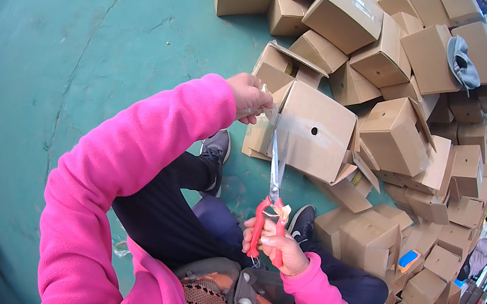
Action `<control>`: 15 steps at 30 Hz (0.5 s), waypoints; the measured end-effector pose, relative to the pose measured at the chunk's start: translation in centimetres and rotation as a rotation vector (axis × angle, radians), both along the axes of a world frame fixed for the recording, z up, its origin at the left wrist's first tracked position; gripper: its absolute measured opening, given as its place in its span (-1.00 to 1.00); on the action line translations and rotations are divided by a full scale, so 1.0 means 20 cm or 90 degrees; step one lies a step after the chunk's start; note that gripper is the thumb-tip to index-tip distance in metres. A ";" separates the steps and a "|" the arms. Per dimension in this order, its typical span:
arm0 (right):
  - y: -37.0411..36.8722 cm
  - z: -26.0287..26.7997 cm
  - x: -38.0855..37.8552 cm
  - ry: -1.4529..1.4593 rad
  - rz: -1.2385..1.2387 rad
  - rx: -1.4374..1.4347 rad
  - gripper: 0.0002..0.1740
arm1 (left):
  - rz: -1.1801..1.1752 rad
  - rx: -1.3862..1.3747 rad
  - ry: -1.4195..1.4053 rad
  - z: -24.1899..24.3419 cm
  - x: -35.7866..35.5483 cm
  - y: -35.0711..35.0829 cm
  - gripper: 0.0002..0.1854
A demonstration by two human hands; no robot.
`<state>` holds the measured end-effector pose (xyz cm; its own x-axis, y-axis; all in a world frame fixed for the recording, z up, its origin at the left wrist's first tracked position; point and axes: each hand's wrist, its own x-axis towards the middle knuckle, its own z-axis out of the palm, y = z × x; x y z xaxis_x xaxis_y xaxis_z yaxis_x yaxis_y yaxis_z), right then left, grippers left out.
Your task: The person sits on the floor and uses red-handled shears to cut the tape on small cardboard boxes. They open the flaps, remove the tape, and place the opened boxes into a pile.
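Note:
My right hand [278, 246] is closed around the red handles of long-bladed shears [274, 191]. Their blades stand slightly apart and point at the near edge of a cardboard box [321, 112] with a round hole in its side. My left hand [250, 99] pinches a crumpled strip of clear packing tape [262, 106] at the left edge of that box. Whether the strip is still stuck to the cardboard I cannot tell. A bit of tape or torn cardboard clings to the shears by the right handle.
Many cardboard boxes [343, 13] lie piled ahead and to the right. A grey cap [463, 62] hangs on one, and a blue-and-orange object [409, 260] rests on others. Green floor [47, 44] stretches left. Several people sit or stand along the far right.

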<state>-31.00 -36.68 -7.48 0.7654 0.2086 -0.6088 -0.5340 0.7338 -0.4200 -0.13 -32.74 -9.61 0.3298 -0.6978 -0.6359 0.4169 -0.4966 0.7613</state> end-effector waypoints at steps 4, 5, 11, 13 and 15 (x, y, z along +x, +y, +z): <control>0.01 -0.05 0.05 -0.001 0.009 0.015 -0.51 | 0.028 -0.041 0.013 0.05 0.00 0.00 -0.85; 0.01 -0.06 0.07 -0.008 0.008 0.015 -0.51 | 0.030 -0.053 0.012 0.05 0.00 0.00 -0.86; -0.03 -0.14 0.22 -0.087 -0.066 -0.030 -0.53 | -0.024 -0.075 -0.155 -0.01 -0.04 0.00 -0.79; -0.04 -0.16 0.26 -0.108 -0.097 -0.042 -0.53 | -0.018 -0.071 -0.206 -0.01 -0.06 -0.01 -0.81; -0.04 -0.18 0.28 -0.126 -0.124 -0.003 -0.52 | -0.037 -0.076 -0.268 -0.04 -0.07 0.00 -0.83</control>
